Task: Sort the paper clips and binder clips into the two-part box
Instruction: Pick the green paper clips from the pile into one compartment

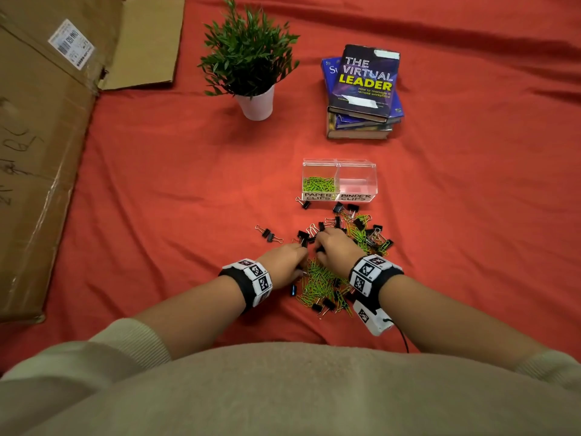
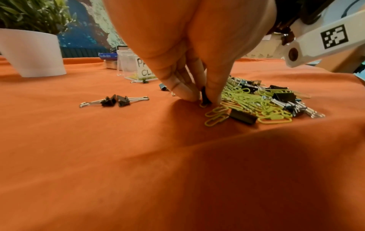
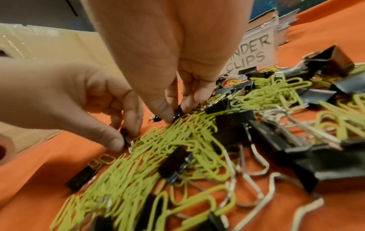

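Observation:
A mixed pile of green paper clips (image 1: pixel 317 284) and black binder clips (image 1: pixel 358 225) lies on the red cloth in front of the clear two-part box (image 1: pixel 339 163). The box's left part, labelled PAPER CLIPS, holds green paper clips (image 1: pixel 319 184). Its right part, labelled BINDER CLIPS (image 1: pixel 355 198), looks bare. My left hand (image 2: pixel 205 101) pinches a small black binder clip (image 2: pixel 205 95) at the pile's left edge. My right hand (image 3: pixel 176 116) pinches another black binder clip (image 3: pixel 177 113) just beyond it. Both hands (image 1: pixel 301 265) (image 1: pixel 319 247) are close together, low over the pile.
Two binder clips (image 1: pixel 268 234) lie apart to the left of the pile, and one (image 1: pixel 305 203) lies by the box's front left corner. Behind stand a potted plant (image 1: pixel 256 103) and a stack of books (image 1: pixel 361 89). Flattened cardboard (image 1: pixel 47 136) covers the left side.

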Demonstrator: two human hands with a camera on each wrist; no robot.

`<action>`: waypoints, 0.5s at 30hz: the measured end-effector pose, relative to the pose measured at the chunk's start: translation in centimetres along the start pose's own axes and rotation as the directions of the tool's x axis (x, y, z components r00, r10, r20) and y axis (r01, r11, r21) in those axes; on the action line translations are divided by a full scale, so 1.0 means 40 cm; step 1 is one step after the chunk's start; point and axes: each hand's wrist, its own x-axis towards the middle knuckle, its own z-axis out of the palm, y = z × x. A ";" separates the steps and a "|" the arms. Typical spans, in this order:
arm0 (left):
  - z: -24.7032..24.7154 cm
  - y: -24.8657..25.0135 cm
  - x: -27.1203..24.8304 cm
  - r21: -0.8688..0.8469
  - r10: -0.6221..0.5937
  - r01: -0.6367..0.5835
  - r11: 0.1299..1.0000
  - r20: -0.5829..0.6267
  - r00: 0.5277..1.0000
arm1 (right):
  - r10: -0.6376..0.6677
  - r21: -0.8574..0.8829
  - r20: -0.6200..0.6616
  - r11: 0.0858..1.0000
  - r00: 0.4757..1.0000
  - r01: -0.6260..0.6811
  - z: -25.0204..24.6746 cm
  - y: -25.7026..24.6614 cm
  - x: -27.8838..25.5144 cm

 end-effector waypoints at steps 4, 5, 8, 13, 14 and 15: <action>-0.023 -0.008 -0.002 -0.246 -0.144 0.113 0.963 -0.110 0.984 | 0.021 0.042 -0.145 0.999 0.989 -0.015 -0.026 0.025 -0.003; -0.031 -0.012 0.001 -0.314 -0.194 0.142 0.939 -0.141 0.971 | 0.000 0.041 -0.165 0.999 0.986 0.007 -0.029 0.026 -0.006; -0.047 -0.030 0.013 -0.350 -0.267 0.189 0.918 -0.191 0.945 | -0.156 0.010 -0.118 0.987 0.981 0.159 -0.027 0.015 -0.025; -0.034 -0.019 -0.002 -0.082 -0.208 0.193 0.978 -0.279 0.937 | -0.361 -0.110 0.126 0.921 0.924 0.375 0.007 0.004 -0.053; -0.026 -0.012 -0.006 -0.048 -0.190 0.184 0.982 -0.250 0.949 | -0.371 -0.156 0.153 0.906 0.916 0.393 0.013 0.007 -0.055; -0.019 -0.003 -0.009 -0.013 -0.172 0.173 0.985 -0.209 0.963 | -0.377 -0.193 0.169 0.894 0.911 0.405 0.017 0.010 -0.058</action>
